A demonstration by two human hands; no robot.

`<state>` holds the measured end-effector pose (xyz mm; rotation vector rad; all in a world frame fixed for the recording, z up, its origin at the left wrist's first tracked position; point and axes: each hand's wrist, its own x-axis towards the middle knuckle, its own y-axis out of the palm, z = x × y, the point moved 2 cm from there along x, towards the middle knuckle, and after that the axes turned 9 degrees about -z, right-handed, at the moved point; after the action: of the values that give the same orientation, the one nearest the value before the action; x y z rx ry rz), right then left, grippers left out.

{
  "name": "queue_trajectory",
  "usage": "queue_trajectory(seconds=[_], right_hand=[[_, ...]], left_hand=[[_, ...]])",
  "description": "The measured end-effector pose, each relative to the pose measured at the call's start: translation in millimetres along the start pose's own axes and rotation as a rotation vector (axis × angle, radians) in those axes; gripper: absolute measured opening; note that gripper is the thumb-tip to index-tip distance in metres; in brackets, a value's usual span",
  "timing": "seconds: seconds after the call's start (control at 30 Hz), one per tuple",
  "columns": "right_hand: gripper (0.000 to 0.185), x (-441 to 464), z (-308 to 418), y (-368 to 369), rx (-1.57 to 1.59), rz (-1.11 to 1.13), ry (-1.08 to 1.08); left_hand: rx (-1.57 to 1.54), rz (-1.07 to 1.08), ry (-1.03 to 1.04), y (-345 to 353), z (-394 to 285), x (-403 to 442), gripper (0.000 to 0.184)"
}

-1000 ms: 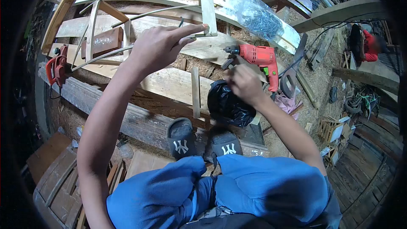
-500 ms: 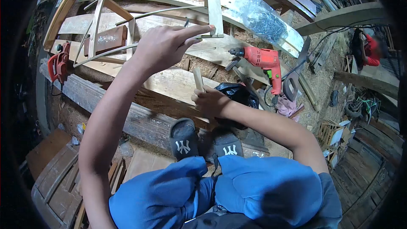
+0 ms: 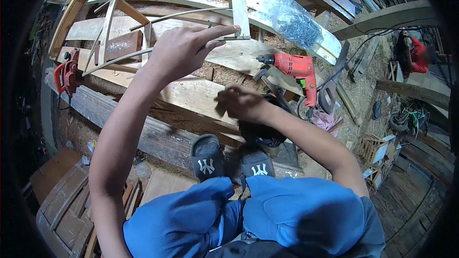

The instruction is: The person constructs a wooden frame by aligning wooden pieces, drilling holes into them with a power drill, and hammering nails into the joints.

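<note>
My left hand grips the near corner of a light wooden frame, its index finger stretched along the corner and the thumb below. Lower and to the right, my right hand is raised over the planks, its fingers curled round a short wooden strip that motion blurs. Partly under my right forearm is a black plastic bag. A red drill lies just beyond that hand, its chuck pointing left, with a dark hammer-like head beside it.
A clear bag of nails rests on a pale board. A handsaw and pink cloth lie right of the drill. At far left sits a red power tool. Another person in red is at the far right. Sandals are below.
My right hand moved left from beside the drill to the short strip on the planks, took hold of it and lifted it. My left hand stays at the frame corner.
</note>
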<state>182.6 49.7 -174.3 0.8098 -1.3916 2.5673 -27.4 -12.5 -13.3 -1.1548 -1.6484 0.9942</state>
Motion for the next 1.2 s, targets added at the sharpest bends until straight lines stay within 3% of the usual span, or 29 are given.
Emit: queue_trajectory(seconds=[0.03,0.07,0.1,0.2,0.27,0.37,0.5,0.73,1.2], right_hand=[[0.034,2.8,-5.0,-7.2,0.351,0.080,0.429],[0.038,4.3,-10.9,-15.6,0.323,0.057,0.515],[0.039,13.3,-10.5,-40.1,0.220,-0.245,0.203],[0.041,11.4,-23.0,-61.8,0.174,-0.200,0.376],[0.031,22.1,-21.5,-87.9,0.373,-0.466,0.484],[0.021,26.6,-30.7,-113.2,0.248,-0.464,0.349],[0.013,48.2,-31.9,-126.8,0.278,-0.533,0.354],[0.021,52.5,-51.9,-118.0,0.166,-0.384,0.309],[0.024,48.5,-73.6,-93.8,0.122,-0.325,0.329]], left_hand=[[0.000,-0.001,0.000,0.0,0.7,0.6,0.049],[-0.001,-0.009,0.002,0.2,2.0,1.1,0.048],[-0.002,-0.016,0.003,0.4,3.9,1.7,0.048],[-0.002,-0.084,0.049,6.1,13.6,3.1,0.048],[-0.021,-0.103,0.061,1.4,11.1,5.5,0.048],[-0.001,-0.079,0.050,-5.9,7.8,9.5,0.047],[0.060,0.022,-0.021,-2.8,8.4,13.7,0.045],[0.064,-0.020,0.009,-0.4,4.7,15.8,0.045],[-0.067,-0.040,0.048,7.7,0.6,9.9,0.047]])
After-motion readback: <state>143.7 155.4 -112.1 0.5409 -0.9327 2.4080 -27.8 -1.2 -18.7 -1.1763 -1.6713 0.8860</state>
